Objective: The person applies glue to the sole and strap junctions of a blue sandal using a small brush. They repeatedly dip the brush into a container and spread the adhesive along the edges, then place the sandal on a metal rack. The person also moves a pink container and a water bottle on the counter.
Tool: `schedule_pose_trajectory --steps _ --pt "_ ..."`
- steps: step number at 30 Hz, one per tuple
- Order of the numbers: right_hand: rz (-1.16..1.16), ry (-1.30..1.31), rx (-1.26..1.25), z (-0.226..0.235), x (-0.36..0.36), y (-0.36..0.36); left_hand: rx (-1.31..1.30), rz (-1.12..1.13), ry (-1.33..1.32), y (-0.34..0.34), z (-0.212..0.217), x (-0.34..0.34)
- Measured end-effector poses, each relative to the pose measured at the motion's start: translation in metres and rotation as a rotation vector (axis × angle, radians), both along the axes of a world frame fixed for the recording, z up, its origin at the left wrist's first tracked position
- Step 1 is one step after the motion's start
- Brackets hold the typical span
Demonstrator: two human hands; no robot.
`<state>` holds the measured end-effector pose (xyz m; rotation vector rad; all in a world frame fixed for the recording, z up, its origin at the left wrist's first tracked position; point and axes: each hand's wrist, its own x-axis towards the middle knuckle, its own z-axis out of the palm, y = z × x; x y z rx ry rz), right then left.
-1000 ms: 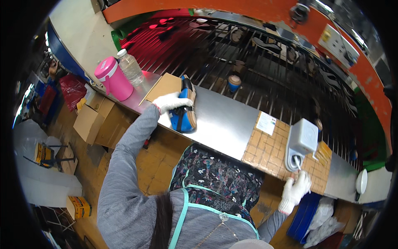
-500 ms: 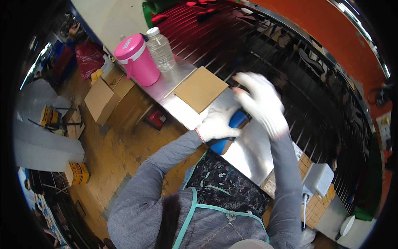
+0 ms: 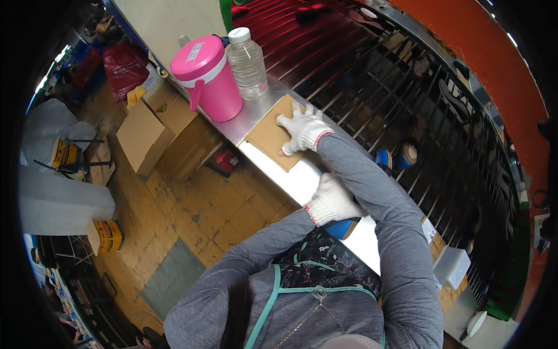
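Observation:
My right hand [image 3: 302, 131], in a white knitted glove, lies with its fingers spread on a flat brown cardboard piece [image 3: 268, 138] on the metal table. Closer to my body, my left hand [image 3: 332, 200], also gloved, is closed over a blue shoe [image 3: 341, 228] with a tan edge. Only part of that shoe shows below the glove. My right forearm crosses above the left hand and hides its fingertips.
A pink jug [image 3: 212, 81] and a clear plastic bottle [image 3: 248, 67] stand at the table's far left end. Beyond the table runs a rack of metal rods [image 3: 349, 116], bearing a pair of blue-and-tan shoes [image 3: 408, 156]. An opened carton [image 3: 142, 142] stands left.
My right hand has come left and down onto the cardboard. My left hand, with the shoe, has shifted right and nearer my body. The pair on the rack now shows.

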<state>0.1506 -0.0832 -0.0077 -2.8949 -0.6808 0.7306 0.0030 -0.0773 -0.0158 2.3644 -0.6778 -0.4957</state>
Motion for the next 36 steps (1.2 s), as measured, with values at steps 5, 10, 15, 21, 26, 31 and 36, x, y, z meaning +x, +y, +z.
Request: schedule_pose_trajectory --steps 5,10,15,21,26,31,36 --pt "-0.021 -0.104 0.132 0.026 -0.015 0.006 -0.014 -0.005 0.022 -0.005 0.001 0.006" --pt "-0.022 -0.707 0.708 0.074 -0.123 -0.093 -0.194 0.038 0.218 -0.006 0.003 0.009" --pt "-0.813 -0.981 0.938 0.078 -0.333 -0.212 -0.859 0.080 0.883 0.009 -0.011 -0.008" --pt "-1.399 -0.733 -0.271 0.006 -0.494 -0.289 -1.375 -0.300 1.889 -0.030 -0.046 -0.049" --pt "-1.437 -0.679 -0.530 -0.031 -0.551 -0.334 -1.632 -0.253 1.597 -0.077 -0.016 -0.059" --pt "-1.539 -0.619 -0.460 -0.048 -0.573 -0.355 -1.826 -0.283 1.157 -0.095 0.000 -0.051" --pt "-1.521 -0.807 -0.412 -0.054 -0.588 -0.351 -1.824 -0.175 1.153 -0.101 -0.018 -0.076"
